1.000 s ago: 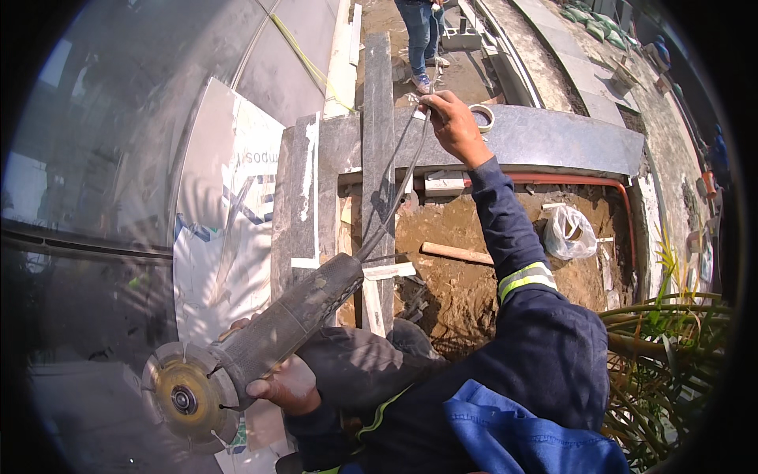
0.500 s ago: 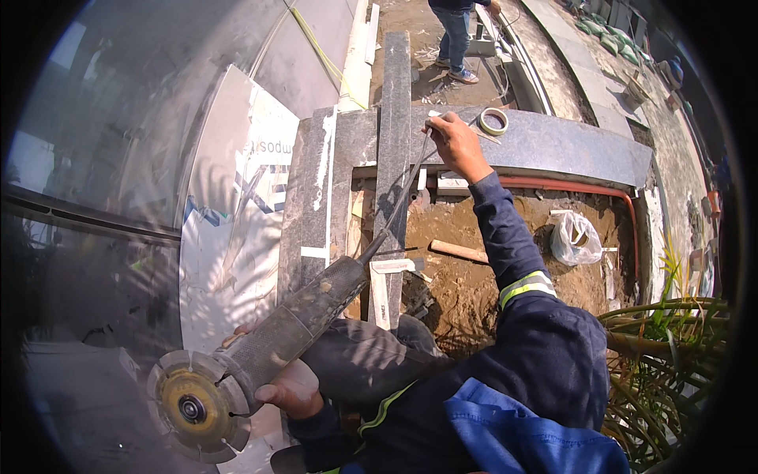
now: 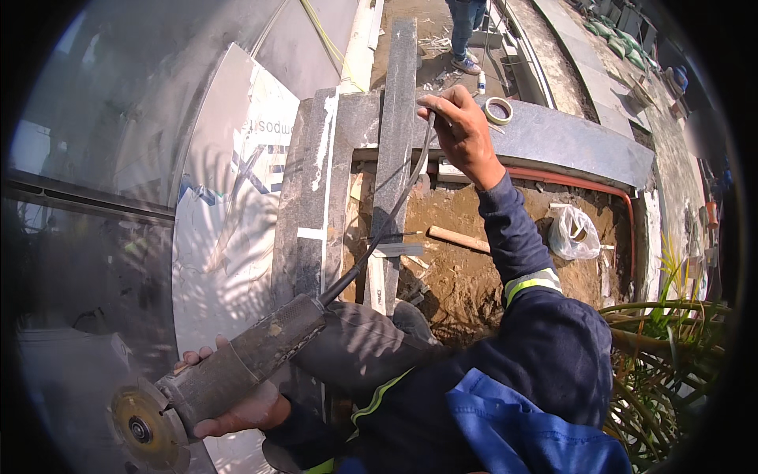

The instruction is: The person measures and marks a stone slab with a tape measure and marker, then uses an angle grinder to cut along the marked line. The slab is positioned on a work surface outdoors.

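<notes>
At the lower left my left hand (image 3: 251, 409) is wrapped round the body of a dusty angle grinder (image 3: 249, 355). The grinder's cutting disc (image 3: 140, 430) faces outward past my fingers. A dark power cord (image 3: 401, 204) runs up from the grinder's tail, bowing slightly, to my right hand (image 3: 466, 134). My right hand pinches that cord above the long stone strip (image 3: 396, 110). Under the cord, a white and grey try square (image 3: 387, 253) lies across the strip, partly hidden.
A tape roll (image 3: 497, 110) sits on the grey stone slab (image 3: 580, 141). A wooden handle (image 3: 459, 238) and a white plastic bag (image 3: 572, 231) lie on the soil. An orange pipe (image 3: 576, 182) edges the pit. Palm stems (image 3: 663, 347) stand at the right; another person (image 3: 464, 35) stands beyond.
My left hand has carried the grinder down and to the left. The right hand has risen a little with the cord, which bends more now.
</notes>
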A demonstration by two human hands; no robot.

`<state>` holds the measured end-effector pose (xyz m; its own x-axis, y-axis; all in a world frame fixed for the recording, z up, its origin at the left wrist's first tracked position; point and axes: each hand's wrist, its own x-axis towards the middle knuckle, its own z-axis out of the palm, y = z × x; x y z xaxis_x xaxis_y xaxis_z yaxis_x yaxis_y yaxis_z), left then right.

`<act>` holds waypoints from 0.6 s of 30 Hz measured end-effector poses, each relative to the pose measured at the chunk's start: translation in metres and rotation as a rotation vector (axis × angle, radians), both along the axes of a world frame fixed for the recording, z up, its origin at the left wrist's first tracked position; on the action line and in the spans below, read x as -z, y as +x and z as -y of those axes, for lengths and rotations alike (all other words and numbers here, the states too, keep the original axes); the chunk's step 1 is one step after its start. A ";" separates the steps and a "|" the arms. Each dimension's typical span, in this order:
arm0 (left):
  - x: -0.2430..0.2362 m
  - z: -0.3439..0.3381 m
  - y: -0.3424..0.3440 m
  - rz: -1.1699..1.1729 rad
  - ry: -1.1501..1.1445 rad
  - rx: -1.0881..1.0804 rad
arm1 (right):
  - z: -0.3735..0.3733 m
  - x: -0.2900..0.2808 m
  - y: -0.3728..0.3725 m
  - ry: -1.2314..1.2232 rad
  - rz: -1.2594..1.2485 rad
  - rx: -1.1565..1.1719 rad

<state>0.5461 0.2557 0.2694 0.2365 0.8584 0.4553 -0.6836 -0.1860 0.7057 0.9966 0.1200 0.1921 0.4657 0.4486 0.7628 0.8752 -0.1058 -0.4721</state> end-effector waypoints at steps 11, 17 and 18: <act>-0.006 0.009 -0.011 0.054 -0.177 0.060 | -0.018 -0.043 -0.104 -0.218 -0.240 -0.802; 0.029 0.015 0.098 -0.203 -0.364 -0.045 | -0.041 -0.029 -0.222 -0.708 -0.306 -0.534; 0.028 0.014 0.108 -0.261 -0.371 0.001 | -0.041 -0.020 -0.220 -0.550 -0.248 -0.502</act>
<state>0.6537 0.2418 0.2415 0.3032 0.9520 0.0420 -0.4738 0.1124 0.8734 0.7762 0.1607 0.2119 0.2351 0.9337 0.2701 0.7562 -0.0012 -0.6543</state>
